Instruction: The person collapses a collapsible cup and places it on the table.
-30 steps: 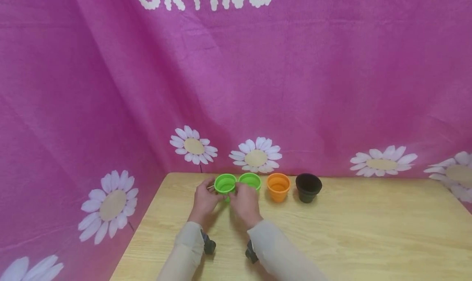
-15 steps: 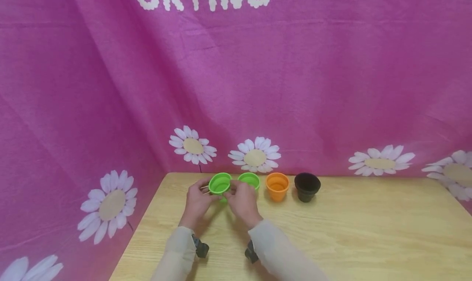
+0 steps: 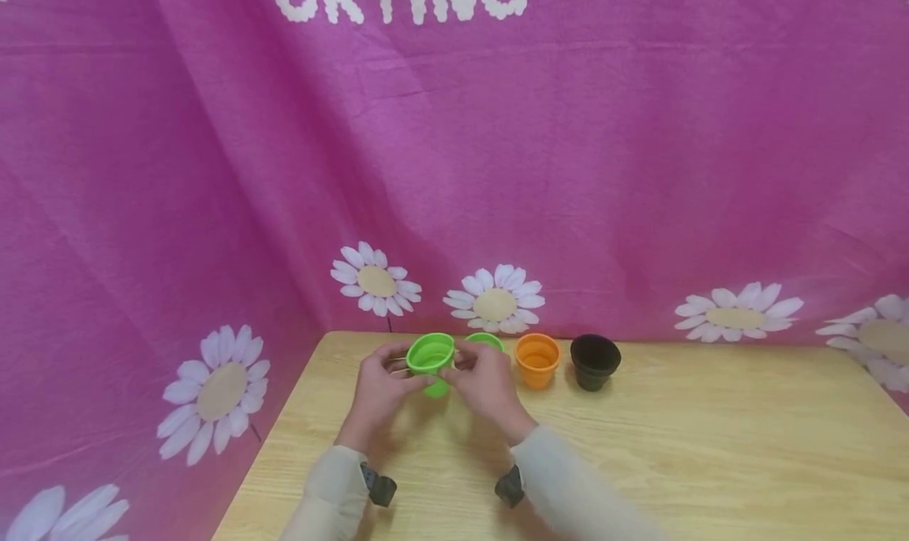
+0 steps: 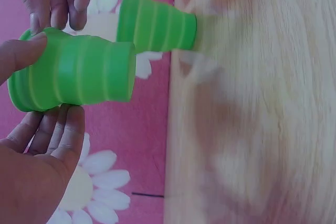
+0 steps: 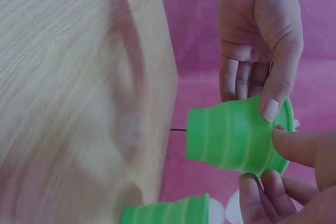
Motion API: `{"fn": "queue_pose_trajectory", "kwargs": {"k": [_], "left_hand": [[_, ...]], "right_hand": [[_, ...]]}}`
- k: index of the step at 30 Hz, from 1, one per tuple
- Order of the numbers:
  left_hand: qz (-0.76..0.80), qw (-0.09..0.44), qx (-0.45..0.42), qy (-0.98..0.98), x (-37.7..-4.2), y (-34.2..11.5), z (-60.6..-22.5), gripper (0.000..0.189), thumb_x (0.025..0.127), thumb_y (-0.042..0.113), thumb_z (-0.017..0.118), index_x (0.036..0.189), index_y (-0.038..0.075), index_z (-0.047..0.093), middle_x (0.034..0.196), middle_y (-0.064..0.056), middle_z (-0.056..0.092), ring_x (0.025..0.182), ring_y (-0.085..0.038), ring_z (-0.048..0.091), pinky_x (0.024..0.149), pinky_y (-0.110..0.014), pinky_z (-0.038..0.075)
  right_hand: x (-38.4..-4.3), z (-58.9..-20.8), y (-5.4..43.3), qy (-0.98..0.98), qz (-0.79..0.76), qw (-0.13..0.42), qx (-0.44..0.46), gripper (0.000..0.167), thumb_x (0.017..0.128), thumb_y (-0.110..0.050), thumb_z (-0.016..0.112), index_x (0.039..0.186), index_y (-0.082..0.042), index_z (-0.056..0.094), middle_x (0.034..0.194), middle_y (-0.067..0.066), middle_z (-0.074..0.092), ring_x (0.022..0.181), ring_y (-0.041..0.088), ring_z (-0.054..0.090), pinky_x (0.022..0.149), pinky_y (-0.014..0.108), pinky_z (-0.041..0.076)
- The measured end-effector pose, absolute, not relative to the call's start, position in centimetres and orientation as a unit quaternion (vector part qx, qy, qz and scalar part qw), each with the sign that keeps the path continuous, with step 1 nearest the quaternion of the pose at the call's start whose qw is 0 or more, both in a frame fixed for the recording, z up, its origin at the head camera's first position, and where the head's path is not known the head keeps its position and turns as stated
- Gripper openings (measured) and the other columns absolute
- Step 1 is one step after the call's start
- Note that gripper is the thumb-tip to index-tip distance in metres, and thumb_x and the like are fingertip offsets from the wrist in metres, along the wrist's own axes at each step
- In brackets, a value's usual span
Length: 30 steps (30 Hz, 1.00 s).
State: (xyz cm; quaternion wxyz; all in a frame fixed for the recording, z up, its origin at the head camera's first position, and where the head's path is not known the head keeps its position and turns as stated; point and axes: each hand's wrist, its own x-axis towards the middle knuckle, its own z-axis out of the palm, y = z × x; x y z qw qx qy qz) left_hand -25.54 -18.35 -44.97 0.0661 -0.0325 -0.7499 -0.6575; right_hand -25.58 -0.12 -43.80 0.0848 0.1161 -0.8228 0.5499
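Both hands hold a green ribbed cup (image 3: 431,358) near the left end of a row of cups. In the left wrist view the cup (image 4: 79,72) hangs above the wooden table, its base off the surface. My left hand (image 3: 376,387) grips its left side, thumb in front and fingers behind, just below the rim. From the other side my right hand (image 3: 488,387) pinches it, thumb at the front and fingers curled near the rim. A second green cup (image 3: 486,341) stands upright just to the right, partly hidden by my right hand in the head view.
An orange cup (image 3: 537,361) and a black cup (image 3: 595,361) stand further right along the table's back edge. The wooden table (image 3: 682,446) meets a pink cloth (image 3: 604,170) printed with white daisies behind and to the left.
The held green cup tilted and shifted left, then came back right and more upright, with more of its body showing. My right hand has spread wider around it; the other cups stay put.
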Motion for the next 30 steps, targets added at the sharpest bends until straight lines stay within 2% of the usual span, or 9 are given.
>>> {"fn": "queue_pose_trajectory", "kwargs": {"k": [6,16,23,30], "left_hand": [[-0.661,0.064,-0.053,-0.746,-25.0,-16.7,-44.4,0.059,0.072,-0.001,0.088,0.125,-0.004,0.062,0.120,-0.021,0.064,0.107,-0.034,0.065,0.088,-0.033,0.059],[-0.682,0.023,-0.079,-0.727,-23.5,-13.5,-43.4,0.060,0.074,0.007,0.090,0.127,0.000,0.061,0.122,-0.017,0.063,0.109,-0.032,0.064,0.089,-0.034,0.058],[-0.679,0.007,-0.081,-0.730,-22.5,-11.6,-43.4,0.064,0.074,0.014,0.092,0.127,0.002,0.059,0.121,-0.014,0.062,0.108,-0.030,0.065,0.086,-0.034,0.059],[-0.680,0.014,-0.099,-0.727,-22.0,-9.9,-43.4,0.066,0.073,0.015,0.092,0.129,0.003,0.058,0.121,-0.012,0.062,0.107,-0.029,0.065,0.086,-0.033,0.059]], "right_hand": [[-24.7,-43.0,1.8,-0.805,0.578,0.077,0.109,0.048,0.080,-0.003,0.084,0.124,0.005,0.066,0.097,0.010,0.071,0.090,0.024,0.071,0.077,0.031,0.062],[-22.4,-42.5,5.8,-0.783,0.607,0.084,0.106,0.046,0.080,-0.001,0.084,0.122,-0.003,0.068,0.110,0.012,0.071,0.090,0.024,0.073,0.074,0.029,0.062],[-20.9,-42.5,7.8,-0.770,0.624,0.079,0.108,0.045,0.081,0.003,0.082,0.122,0.002,0.064,0.112,0.019,0.071,0.094,0.028,0.073,0.077,0.029,0.061],[-20.2,-42.5,9.5,-0.779,0.609,0.091,0.115,0.045,0.081,0.001,0.082,0.122,0.000,0.065,0.112,0.017,0.071,0.095,0.026,0.073,0.078,0.028,0.061]]}}
